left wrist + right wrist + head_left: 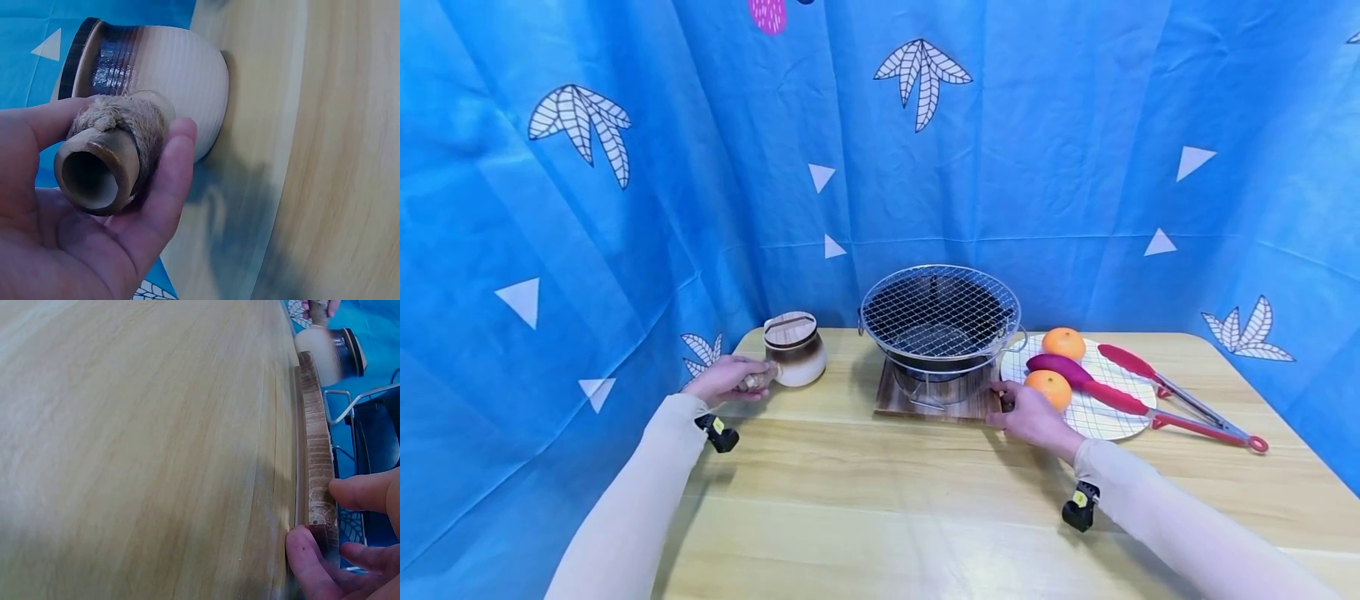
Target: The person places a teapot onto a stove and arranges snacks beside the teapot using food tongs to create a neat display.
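At the table's back left stands a brown-and-white pot [801, 364] with a wooden lid [790, 330]. My left hand [730, 379] grips its hollow side handle [140, 128], which is wrapped in rope. Thumb and fingers curl round it in the left wrist view. In the middle, a dark grill stove [925, 364] topped by a round wire grate [936, 317] stands on a wooden board [319, 450]. With thumb and fingers, my right hand [1037, 417] pinches the board's front right corner; the right wrist view shows a fingertip at its lower edge.
Right of the stove, a checked plate [1101, 425] bears two oranges [1063, 343] and a purple eggplant-like item [1060, 367]. Red-tipped tongs [1195, 408] lie across the plate and table. A blue curtain [1037, 167] hangs behind and along the left side.
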The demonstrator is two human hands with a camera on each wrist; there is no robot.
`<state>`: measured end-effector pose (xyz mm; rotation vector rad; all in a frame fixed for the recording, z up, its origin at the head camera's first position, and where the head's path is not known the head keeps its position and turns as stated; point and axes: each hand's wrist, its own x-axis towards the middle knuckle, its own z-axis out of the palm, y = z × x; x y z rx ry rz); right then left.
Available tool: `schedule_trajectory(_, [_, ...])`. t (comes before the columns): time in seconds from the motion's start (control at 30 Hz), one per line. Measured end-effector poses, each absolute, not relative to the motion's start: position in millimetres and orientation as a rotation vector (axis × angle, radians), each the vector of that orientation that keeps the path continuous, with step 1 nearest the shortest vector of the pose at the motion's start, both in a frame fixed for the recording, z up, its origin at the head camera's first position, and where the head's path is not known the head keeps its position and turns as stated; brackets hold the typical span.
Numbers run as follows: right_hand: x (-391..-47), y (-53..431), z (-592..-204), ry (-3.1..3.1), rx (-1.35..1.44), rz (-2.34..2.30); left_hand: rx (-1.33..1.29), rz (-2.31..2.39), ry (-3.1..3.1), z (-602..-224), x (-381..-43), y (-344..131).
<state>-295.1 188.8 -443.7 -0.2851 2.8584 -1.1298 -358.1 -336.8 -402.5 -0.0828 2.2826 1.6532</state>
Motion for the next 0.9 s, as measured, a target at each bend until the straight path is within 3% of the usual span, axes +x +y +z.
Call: schedule_trajectory(0.9, [-297.0,190.2,-448.8,2.825,-0.252,-1.201,-0.112,1.949,2.041,-406.7,-355.4,-335.9])
